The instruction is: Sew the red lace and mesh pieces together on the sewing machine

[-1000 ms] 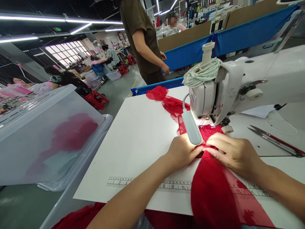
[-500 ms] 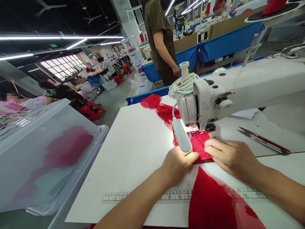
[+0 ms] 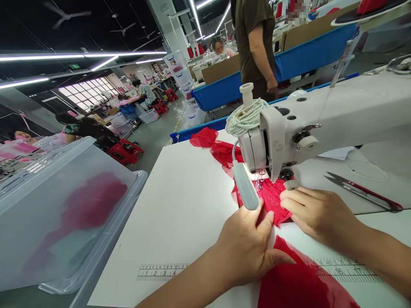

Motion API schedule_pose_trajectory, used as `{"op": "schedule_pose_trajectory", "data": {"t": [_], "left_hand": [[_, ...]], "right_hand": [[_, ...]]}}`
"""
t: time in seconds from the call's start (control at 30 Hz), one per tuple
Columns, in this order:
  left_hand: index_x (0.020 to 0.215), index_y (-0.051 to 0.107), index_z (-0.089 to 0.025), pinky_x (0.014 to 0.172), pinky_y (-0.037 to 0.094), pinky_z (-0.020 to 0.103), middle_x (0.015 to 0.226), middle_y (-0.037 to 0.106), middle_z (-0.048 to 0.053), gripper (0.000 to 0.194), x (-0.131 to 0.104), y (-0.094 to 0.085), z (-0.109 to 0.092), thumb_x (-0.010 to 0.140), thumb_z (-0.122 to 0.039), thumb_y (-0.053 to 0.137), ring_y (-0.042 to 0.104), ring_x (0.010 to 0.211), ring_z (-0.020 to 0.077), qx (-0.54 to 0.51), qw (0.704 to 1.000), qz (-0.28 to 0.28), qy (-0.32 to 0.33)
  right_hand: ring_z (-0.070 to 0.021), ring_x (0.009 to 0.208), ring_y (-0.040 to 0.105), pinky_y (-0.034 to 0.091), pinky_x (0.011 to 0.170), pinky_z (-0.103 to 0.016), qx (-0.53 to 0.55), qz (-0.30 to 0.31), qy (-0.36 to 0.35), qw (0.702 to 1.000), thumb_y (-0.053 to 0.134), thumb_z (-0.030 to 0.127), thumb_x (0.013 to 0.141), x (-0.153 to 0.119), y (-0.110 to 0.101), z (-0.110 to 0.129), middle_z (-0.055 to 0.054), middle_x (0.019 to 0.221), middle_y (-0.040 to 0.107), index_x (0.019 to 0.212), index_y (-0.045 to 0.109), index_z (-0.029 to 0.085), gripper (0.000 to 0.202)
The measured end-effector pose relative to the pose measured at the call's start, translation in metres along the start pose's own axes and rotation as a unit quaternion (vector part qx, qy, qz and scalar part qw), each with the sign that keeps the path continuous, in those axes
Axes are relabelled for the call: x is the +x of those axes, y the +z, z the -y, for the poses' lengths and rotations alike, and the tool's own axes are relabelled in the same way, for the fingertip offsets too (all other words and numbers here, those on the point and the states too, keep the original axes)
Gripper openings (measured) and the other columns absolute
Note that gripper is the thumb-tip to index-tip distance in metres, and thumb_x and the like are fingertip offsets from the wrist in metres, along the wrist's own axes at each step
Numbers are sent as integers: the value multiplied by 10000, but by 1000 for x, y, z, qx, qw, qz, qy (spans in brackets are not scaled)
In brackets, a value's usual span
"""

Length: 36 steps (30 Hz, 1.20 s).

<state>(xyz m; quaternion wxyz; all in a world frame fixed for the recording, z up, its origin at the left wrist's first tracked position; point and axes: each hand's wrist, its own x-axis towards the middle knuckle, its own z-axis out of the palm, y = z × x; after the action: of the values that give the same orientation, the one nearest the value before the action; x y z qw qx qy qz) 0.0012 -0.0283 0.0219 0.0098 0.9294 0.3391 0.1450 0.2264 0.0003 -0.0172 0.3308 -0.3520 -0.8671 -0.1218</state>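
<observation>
Red lacy fabric (image 3: 272,197) lies under the needle area of a white sewing machine (image 3: 346,111). My left hand (image 3: 247,241) rests on the near left edge of this fabric, thumb and fingers spread, its fingertips partly behind the grey lamp (image 3: 245,185). On the right, my right hand (image 3: 316,211) has its fingers pressed together on the fabric's right edge, just below the machine's knob. A sheer red piece (image 3: 295,278) hangs toward the front edge, below my hands. More red fabric (image 3: 204,137) lies bunched behind the lamp.
Red-handled snips (image 3: 366,191) lie right of my right hand. A ruler strip (image 3: 163,272) runs along the table's front. A translucent bin (image 3: 64,214) stands at the left. A person in a dark shirt (image 3: 255,42) stands beyond the table, near blue cloth troughs (image 3: 218,92).
My left hand has opened, its fingers and thumb spreading over the fabric. The red fabric's near edge has shifted slightly. The standing person has moved to the right.
</observation>
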Motion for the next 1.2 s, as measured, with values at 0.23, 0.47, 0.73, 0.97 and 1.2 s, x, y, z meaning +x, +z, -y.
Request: {"op": "schedule_pose_trajectory", "data": {"t": [0.23,0.47,0.73,0.97,1.2], "left_hand": [[1088,717,-49,579,521,379,1067,716,234,959,1,9,-2,1001,-687,7,659,749,267,12,997,-78,13],[1127,715,-36,563,501,368,1017,736,217,988,4,14,-1,981,-717,15,658,702,258,45,993,-110,15],[1060,720,-83,564,476,359,939,733,190,953,5,20,2,999,-675,-24,682,759,274,74,992,-102,0],[1142,718,-71,664,527,373,973,725,191,949,8,19,4,989,-727,50,690,879,297,83,992,-91,-15],[1246,666,-75,717,525,376,985,719,168,589,6,20,8,1046,-547,376,658,894,285,112,989,-92,-15]], "right_hand": [[-155,601,500,302,512,-329,-14,15,-49,999,415,-42,840,11,-11,-3,-53,784,681,781,647,163,315],[-151,583,477,302,510,-324,-28,8,-39,999,415,-33,838,11,-8,-5,-39,741,663,745,626,179,313],[-148,540,413,273,493,-321,-36,-13,-29,999,421,7,898,17,-6,-6,10,564,508,680,569,192,321],[-156,566,428,278,501,-313,-55,-2,-3,999,421,-24,856,16,-2,-10,-2,583,512,635,546,202,340],[-172,663,549,340,538,-315,-56,17,3,998,427,10,887,14,-2,-10,-72,844,698,816,681,161,304]]}}
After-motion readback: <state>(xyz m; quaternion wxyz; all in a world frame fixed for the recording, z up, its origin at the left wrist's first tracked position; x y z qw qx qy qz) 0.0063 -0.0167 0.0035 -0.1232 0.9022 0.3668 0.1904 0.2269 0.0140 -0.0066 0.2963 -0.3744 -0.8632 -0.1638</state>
